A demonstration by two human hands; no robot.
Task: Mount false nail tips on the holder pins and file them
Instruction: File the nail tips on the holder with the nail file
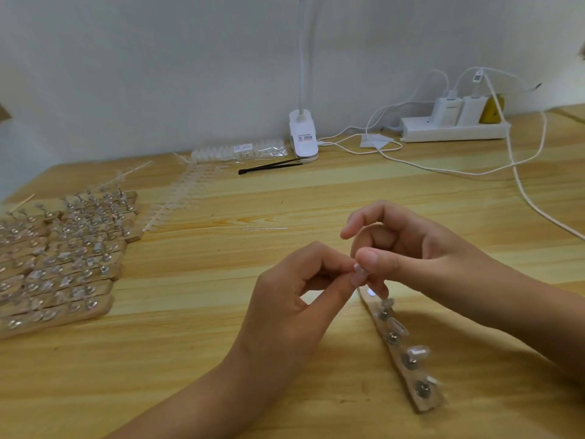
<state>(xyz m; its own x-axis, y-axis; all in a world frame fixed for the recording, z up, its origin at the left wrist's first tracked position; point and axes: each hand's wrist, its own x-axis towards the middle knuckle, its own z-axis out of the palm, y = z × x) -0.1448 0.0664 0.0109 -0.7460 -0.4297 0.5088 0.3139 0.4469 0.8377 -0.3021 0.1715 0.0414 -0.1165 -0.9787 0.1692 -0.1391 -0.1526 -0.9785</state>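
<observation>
Both left hand (285, 299) and right hand (411, 248) pinch one pale curved nail tip (359, 270) above a wooden holder (425, 405).

We see the left hand (294, 289) and right hand (405, 245) meet over the far end of a wooden holder strip (419, 403), both pinching one small pale nail tip (359, 271). The strip lies on the desk (205, 343) with clear tips on its pins. More loaded strips (57, 267) lie packed together at the left.

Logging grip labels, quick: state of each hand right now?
Left hand: pinching the nail tip.
Right hand: pinching the same nail tip.
</observation>
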